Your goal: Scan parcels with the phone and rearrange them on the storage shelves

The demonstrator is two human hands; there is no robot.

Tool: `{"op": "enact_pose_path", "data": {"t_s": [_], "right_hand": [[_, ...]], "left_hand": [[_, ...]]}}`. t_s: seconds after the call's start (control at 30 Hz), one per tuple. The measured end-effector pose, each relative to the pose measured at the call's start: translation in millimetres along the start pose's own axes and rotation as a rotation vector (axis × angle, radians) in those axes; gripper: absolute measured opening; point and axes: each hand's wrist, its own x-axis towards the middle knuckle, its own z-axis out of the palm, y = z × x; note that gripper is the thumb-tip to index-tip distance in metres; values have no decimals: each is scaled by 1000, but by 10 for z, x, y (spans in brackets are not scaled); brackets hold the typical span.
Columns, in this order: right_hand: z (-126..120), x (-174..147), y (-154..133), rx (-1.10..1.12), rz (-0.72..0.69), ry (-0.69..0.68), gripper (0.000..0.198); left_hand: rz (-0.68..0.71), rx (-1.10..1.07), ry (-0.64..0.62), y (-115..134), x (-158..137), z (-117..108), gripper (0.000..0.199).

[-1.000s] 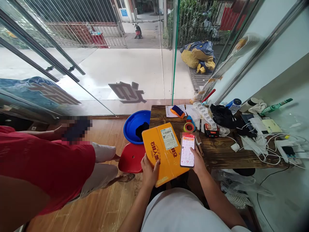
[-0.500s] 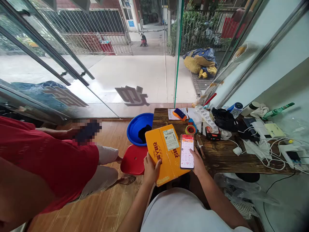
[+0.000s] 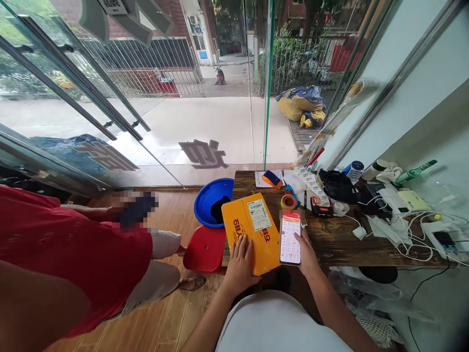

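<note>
A yellow parcel box [image 3: 252,230] with a white shipping label lies on the near left corner of a dark wooden table [image 3: 330,239]. My left hand [image 3: 240,259] rests flat on the box's near end, fingers spread over its top. My right hand [image 3: 306,252] holds a smartphone [image 3: 290,238] upright beside the box's right edge, its red and white screen lit.
A roll of tape [image 3: 288,201], an orange scanner [image 3: 271,179], label strips, a black bag [image 3: 335,185] and tangled chargers crowd the table. A blue basin [image 3: 205,203] sits on a red stool [image 3: 203,249] to the left. A person in red stands at left, holding a phone.
The box has gone from tilted over the table edge to lying flat on it. My left hand moved from gripping its edge onto its top. The phone shifted slightly right.
</note>
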Motion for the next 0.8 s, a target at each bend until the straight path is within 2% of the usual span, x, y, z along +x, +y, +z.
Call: {"op": "enact_pose_path", "data": {"t_s": [0.23, 0.43, 0.6, 0.63, 0.7, 0.73, 0.8], "right_hand": [[-71, -69, -21, 19, 10, -9, 80], [-60, -131, -54, 29, 29, 10, 87], [-63, -137, 3, 34, 23, 16, 84], [-66, -139, 27, 35, 23, 20, 82], [-74, -152, 73, 31, 31, 34, 77], [-77, -163, 91, 26, 36, 41, 76], [-78, -190, 112, 15, 45, 48, 75]], "left_hand": [[112, 87, -8, -196, -9, -86, 114], [245, 178, -24, -437, -11, -279, 115], [284, 162, -18, -441, -63, -423, 110], [285, 141, 8, -443, -109, -443, 104], [244, 63, 133, -495, -256, -450, 80], [184, 6, 238, -548, -356, -426, 66], [-52, -85, 494, -690, -602, -308, 45]]}}
